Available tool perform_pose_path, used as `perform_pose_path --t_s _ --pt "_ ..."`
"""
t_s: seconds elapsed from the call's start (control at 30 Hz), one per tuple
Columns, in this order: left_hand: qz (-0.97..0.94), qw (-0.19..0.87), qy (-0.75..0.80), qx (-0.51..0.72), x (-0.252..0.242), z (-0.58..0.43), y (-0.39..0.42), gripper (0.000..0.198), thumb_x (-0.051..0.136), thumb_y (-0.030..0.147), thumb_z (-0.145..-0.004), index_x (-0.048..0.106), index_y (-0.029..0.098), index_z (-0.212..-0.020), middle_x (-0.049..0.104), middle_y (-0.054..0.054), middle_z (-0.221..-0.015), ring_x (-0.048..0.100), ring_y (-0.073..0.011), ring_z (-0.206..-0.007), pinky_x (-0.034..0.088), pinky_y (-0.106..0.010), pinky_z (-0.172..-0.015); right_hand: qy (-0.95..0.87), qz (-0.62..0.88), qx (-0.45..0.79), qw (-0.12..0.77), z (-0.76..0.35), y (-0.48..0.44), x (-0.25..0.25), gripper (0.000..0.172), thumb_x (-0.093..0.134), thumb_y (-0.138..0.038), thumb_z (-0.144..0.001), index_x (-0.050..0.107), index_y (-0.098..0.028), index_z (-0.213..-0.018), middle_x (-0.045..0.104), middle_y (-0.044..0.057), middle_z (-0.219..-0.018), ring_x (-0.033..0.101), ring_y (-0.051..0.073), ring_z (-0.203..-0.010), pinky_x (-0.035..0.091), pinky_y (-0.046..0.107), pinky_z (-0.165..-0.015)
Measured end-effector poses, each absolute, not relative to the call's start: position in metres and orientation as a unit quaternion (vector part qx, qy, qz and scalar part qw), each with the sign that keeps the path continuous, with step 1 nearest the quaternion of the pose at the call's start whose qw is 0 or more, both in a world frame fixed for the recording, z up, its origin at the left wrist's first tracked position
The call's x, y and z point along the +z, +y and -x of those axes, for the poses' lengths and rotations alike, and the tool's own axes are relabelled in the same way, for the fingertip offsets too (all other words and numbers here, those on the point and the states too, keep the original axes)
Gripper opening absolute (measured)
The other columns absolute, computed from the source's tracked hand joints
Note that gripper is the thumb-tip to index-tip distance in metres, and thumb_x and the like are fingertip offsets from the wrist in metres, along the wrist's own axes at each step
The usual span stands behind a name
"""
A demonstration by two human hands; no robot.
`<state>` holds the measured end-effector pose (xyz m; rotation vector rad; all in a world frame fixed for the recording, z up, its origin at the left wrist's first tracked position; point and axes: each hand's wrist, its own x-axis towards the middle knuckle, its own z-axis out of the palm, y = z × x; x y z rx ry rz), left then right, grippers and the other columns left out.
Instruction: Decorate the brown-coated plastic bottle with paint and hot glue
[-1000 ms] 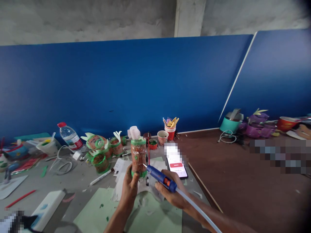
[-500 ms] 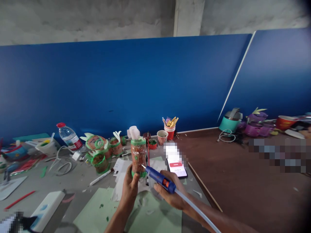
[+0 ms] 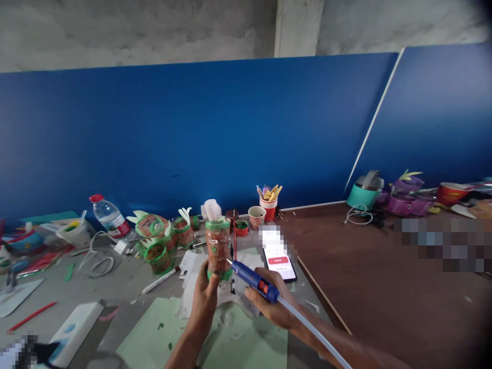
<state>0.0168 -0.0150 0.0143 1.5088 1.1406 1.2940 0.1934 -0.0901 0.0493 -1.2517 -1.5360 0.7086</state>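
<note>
My left hand point(image 3: 205, 297) grips the bottom of an upright plastic bottle point(image 3: 218, 248) painted orange-brown with green bands and a white piece on top. My right hand point(image 3: 271, 305) is closed round a blue glue gun point(image 3: 254, 280) with a long clear glue stick trailing from its back. The gun's nozzle touches the bottle's right side, about mid-height. Both hands are held above a pale green paper sheet point(image 3: 161, 333) on the grey table point(image 3: 115, 292).
Several similar painted bottles point(image 3: 159, 238) lie behind, beside a water bottle point(image 3: 110, 216), a white cable point(image 3: 96, 259), paper cups point(image 3: 263, 209) and a lit phone point(image 3: 279, 259). To the right is a brown table point(image 3: 376, 287) with a teal pot point(image 3: 366, 192) and purple craft pieces point(image 3: 407, 197).
The view has shifted slightly. The glue gun's nozzle stays against the bottle's side, and both hands hold almost the same positions.
</note>
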Motion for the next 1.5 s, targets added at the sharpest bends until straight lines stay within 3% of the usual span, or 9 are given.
perform_pose_path --t_s 0.3,0.57,0.83,1.2,1.5 --pt "-0.590 0.418 0.451 0.523 0.018 -0.018 -0.016 0.067 0.056 0.068 -0.072 0.059 0.015 -0.114 0.070 -0.015 -0.111 0.063 -0.0338 -0.107 0.047 -0.045 -0.093 -0.645 0.510 0.292 0.488 -0.192 -0.091 0.047 0.030 0.058 -0.030 -0.076 0.032 -0.023 -0.062 0.034 -0.007 -0.056 0.033 0.008 -0.051 0.026 0.021 -0.046" --pt "-0.585 0.443 0.451 0.508 0.017 -0.018 -0.018 0.068 0.058 0.066 -0.073 0.058 0.015 -0.116 0.068 -0.015 -0.117 0.061 -0.0319 -0.111 0.046 -0.041 -0.095 -0.667 0.509 0.265 0.476 -0.191 -0.092 0.050 0.030 0.059 -0.028 -0.075 0.032 -0.022 -0.062 0.036 -0.006 -0.057 0.037 0.009 -0.051 0.026 0.021 -0.047" --pt "-0.565 0.445 0.442 0.536 0.007 -0.016 -0.011 0.067 0.057 0.066 -0.074 0.060 0.013 -0.115 0.068 -0.015 -0.118 0.060 -0.0307 -0.110 0.046 -0.038 -0.094 -0.616 0.529 0.312 0.493 -0.194 -0.090 0.049 0.031 0.057 -0.035 -0.076 0.033 -0.023 -0.061 0.033 -0.006 -0.056 0.032 0.009 -0.051 0.025 0.023 -0.046" --pt "-0.580 0.441 0.458 0.509 0.018 -0.019 -0.017 0.067 0.059 0.066 -0.072 0.058 0.015 -0.116 0.068 -0.016 -0.117 0.061 -0.0330 -0.111 0.047 -0.042 -0.094 -0.655 0.519 0.274 0.476 -0.191 -0.091 0.048 0.030 0.060 -0.026 -0.074 0.033 -0.022 -0.061 0.038 -0.006 -0.057 0.039 0.009 -0.051 0.027 0.022 -0.048" --pt "-0.555 0.469 0.447 0.522 0.013 -0.018 -0.017 0.066 0.061 0.066 -0.071 0.062 0.015 -0.113 0.071 -0.015 -0.113 0.063 -0.0332 -0.108 0.048 -0.043 -0.093 -0.669 0.518 0.250 0.470 -0.193 -0.092 0.053 0.031 0.058 -0.030 -0.075 0.032 -0.022 -0.061 0.037 -0.006 -0.057 0.037 0.009 -0.051 0.026 0.022 -0.047"
